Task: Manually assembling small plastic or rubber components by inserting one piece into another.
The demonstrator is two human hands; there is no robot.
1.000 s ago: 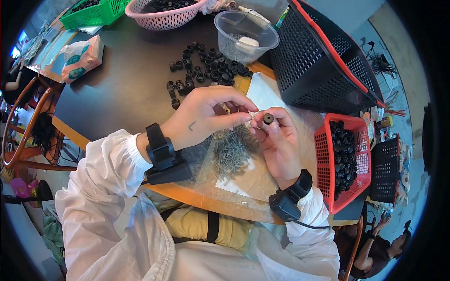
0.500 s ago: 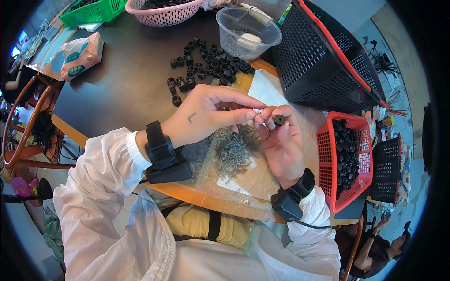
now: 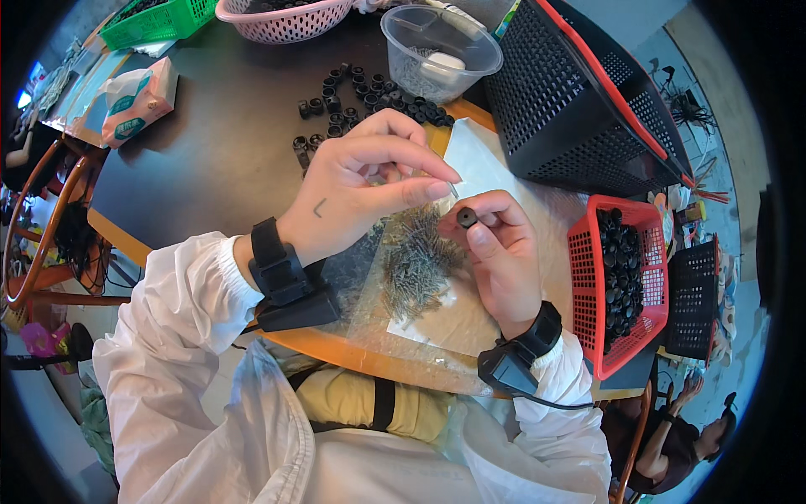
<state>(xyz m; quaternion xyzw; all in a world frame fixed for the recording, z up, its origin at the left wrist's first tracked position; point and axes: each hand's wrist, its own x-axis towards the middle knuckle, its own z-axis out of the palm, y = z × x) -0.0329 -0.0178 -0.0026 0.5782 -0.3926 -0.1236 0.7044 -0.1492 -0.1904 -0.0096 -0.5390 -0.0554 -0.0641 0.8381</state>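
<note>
My left hand (image 3: 348,181) pinches a thin metal pin (image 3: 454,191) between thumb and index finger, its tip pointing down. Just below it, my right hand (image 3: 508,265) grips a small black round plastic part (image 3: 467,218) with a hole in its face. A slight gap separates the pin from that part. Beneath both hands, a heap of loose metal pins (image 3: 413,273) lies on clear plastic sheeting; whether they are screws or nails is too small to tell. Beyond my left hand, several black cylindrical parts (image 3: 336,105) stand loosely grouped on the dark table (image 3: 218,126).
At the right stands a red basket (image 3: 588,294) of black caps. Behind it leans a large black mesh basket (image 3: 546,101) with a red rim. A clear tub (image 3: 403,59), pink basket (image 3: 285,27), green basket (image 3: 159,27) and tissue pack (image 3: 143,101) line the far side.
My hands have drawn apart slightly, and the pin now shows between my left fingertips. The black part has moved a little left and turned its holed face upward.
</note>
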